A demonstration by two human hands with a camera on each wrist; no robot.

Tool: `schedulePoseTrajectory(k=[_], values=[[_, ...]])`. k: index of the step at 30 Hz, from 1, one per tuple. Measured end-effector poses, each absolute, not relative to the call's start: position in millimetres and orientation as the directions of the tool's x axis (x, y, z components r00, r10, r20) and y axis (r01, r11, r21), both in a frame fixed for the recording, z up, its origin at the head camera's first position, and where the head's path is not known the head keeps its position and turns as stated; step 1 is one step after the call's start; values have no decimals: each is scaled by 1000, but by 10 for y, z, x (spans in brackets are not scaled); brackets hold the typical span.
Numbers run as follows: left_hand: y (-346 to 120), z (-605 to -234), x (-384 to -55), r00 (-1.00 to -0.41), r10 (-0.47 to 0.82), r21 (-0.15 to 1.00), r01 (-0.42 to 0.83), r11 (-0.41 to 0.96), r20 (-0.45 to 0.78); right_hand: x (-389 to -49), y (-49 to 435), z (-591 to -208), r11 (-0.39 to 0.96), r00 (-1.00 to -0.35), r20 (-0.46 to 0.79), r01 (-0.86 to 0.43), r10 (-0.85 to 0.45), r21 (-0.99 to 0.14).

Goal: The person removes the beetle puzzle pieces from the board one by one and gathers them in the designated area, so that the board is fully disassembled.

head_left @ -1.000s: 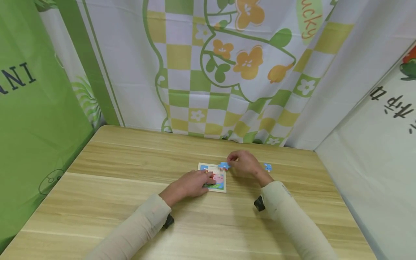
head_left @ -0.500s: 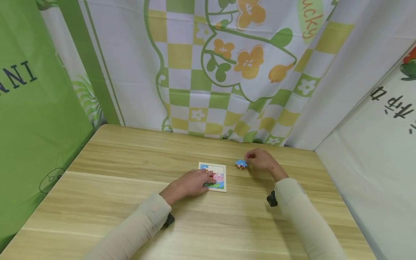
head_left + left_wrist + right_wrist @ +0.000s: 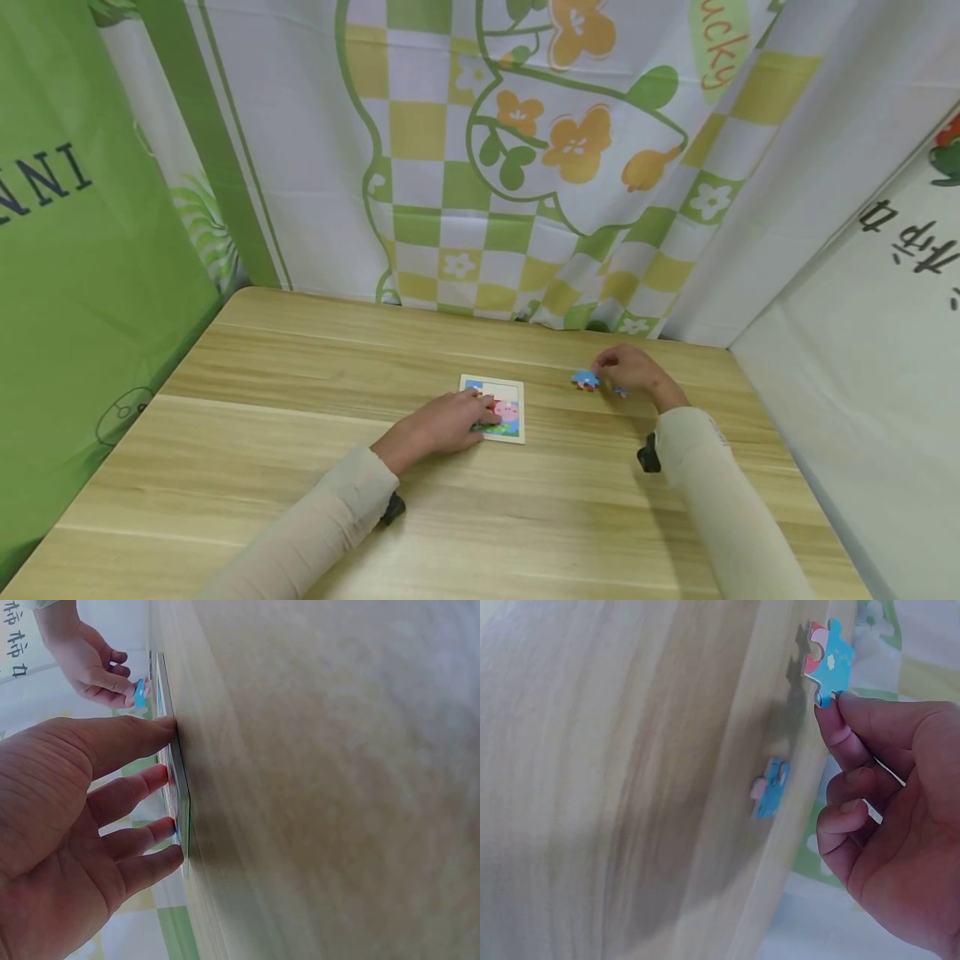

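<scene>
A small square jigsaw tray (image 3: pixel 504 389) lies on the table, partly filled with pieces that show a pink pig; its upper part is bare. My left hand (image 3: pixel 442 421) rests on it with extended fingers, covering its left side. In the left wrist view, the thumb (image 3: pixel 139 739) lies at the near edge of the tray and the fingertips touch its top. Right of the tray, my right hand (image 3: pixel 630 371) pinches a blue jigsaw piece (image 3: pixel 832 667) with red and pink parts by one knob, between thumb and index finger. Its other fingers are curled.
A second blue jigsaw piece (image 3: pixel 771 791) lies on the wooden table (image 3: pixel 300 358) just below the right hand. A patterned curtain (image 3: pixel 480 183) hangs along the back edge, with a green cloth (image 3: pixel 82 292) on the left and a white one (image 3: pixel 885 350) on the right.
My right hand has carried the pinched piece rightward, from over the tray's upper right corner to near the loose piece. The left hand has stayed on the tray.
</scene>
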State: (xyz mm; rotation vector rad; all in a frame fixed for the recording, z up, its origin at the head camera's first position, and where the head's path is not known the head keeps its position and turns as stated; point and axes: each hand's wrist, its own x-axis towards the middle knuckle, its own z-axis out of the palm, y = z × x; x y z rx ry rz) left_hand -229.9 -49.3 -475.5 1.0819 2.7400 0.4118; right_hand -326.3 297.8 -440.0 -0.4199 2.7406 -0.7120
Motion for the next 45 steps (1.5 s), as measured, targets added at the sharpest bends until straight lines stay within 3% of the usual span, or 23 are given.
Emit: schedulePoseTrajectory(k=[20,45], values=[[-487,-4733,-2300,-727,683,318,633,705,-67,-3295,3007,-4625,866,-954,-171,-138,-247,-481],[-492,-4761,-2303,-737,671,318,619,718,-83,-3259,2954,-4650,892,-967,-114,-161,-228,-422]])
